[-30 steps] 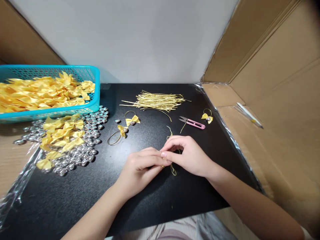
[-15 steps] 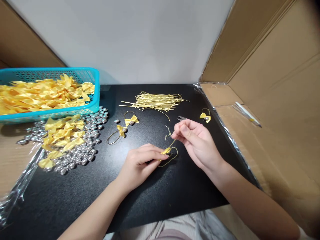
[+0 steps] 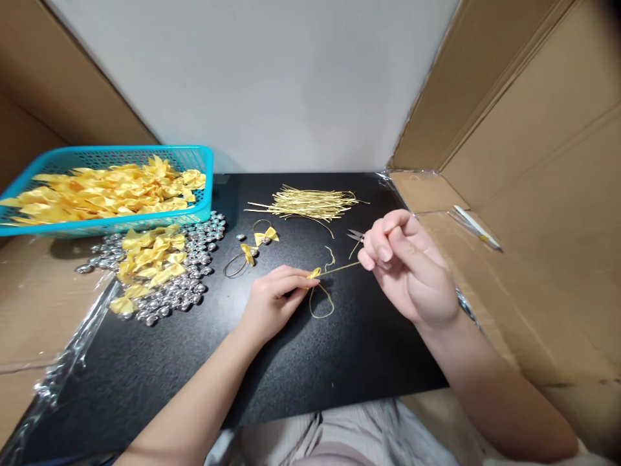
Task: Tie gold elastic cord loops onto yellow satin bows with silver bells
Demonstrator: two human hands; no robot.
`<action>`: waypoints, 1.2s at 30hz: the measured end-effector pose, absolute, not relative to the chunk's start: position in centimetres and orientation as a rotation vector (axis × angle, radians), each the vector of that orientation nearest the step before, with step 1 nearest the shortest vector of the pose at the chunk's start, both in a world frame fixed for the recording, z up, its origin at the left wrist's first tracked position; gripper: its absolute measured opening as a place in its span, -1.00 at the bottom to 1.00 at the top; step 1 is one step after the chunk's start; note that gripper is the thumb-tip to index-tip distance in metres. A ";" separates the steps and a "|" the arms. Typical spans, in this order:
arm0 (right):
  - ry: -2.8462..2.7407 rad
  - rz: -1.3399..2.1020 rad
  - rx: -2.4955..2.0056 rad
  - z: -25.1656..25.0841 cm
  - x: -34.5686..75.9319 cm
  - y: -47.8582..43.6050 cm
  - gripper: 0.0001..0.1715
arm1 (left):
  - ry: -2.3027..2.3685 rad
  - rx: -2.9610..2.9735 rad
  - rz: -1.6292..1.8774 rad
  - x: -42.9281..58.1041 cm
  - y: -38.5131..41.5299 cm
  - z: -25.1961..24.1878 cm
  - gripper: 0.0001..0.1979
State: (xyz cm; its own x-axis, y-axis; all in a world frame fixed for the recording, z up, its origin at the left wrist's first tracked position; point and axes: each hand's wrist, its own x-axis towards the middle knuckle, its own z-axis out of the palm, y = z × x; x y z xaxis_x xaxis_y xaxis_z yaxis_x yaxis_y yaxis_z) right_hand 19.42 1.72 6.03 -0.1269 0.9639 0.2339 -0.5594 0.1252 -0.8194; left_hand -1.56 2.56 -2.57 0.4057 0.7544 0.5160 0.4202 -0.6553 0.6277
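Note:
Between thumb and fingers, my left hand [image 3: 274, 301] pinches a yellow ribbon bow [image 3: 314, 274] low over the black table. My right hand [image 3: 407, 262], raised to the right, pinches the end of a thin gold cord [image 3: 339, 267] that runs taut from the bow. A loop of the cord hangs below my left fingertips. Scissors [image 3: 356, 235] lie just behind my right hand, their handles hidden by it. Two finished-looking bows with silver beads and cord loops [image 3: 266, 235] rest farther back on the left.
A turquoise basket [image 3: 204, 194] full of yellow bows stands at the back left. In front of it, loose bows [image 3: 150, 259] lie among silver beads [image 3: 182, 296]. A bundle of gold cords [image 3: 313, 202] sits at the back middle. A white craft knife [image 3: 478, 228] lies on cardboard at right.
My right hand has moved right and pulled the cord out longer and straighter from the bow. My left hand keeps its pinch. The view has shifted slightly.

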 end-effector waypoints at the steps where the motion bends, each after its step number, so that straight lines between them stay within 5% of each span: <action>1: -0.976 1.418 -0.554 6.3 19.4 1.6 -0.90 | 1.023 2.269 1.138 -1.6 2.6 -2.6 -0.81; 28: -1.000 1.149 -0.502 17.9 21.9 3.6 -0.74 | 1.049 2.035 1.084 -1.6 2.8 -3.4 -0.83; 36: -0.983 1.143 -0.643 20.5 22.4 4.3 -0.42 | 1.066 1.682 1.051 -1.2 2.4 -2.4 -0.91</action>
State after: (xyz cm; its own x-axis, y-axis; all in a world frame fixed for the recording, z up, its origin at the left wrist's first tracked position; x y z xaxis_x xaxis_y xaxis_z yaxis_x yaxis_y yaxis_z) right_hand 22.40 4.27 20.50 0.0964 0.9473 0.3056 -0.4445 0.3157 -0.8383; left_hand -1.20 2.38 -2.40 0.2796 0.9389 0.2007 0.2136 -0.2647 0.9404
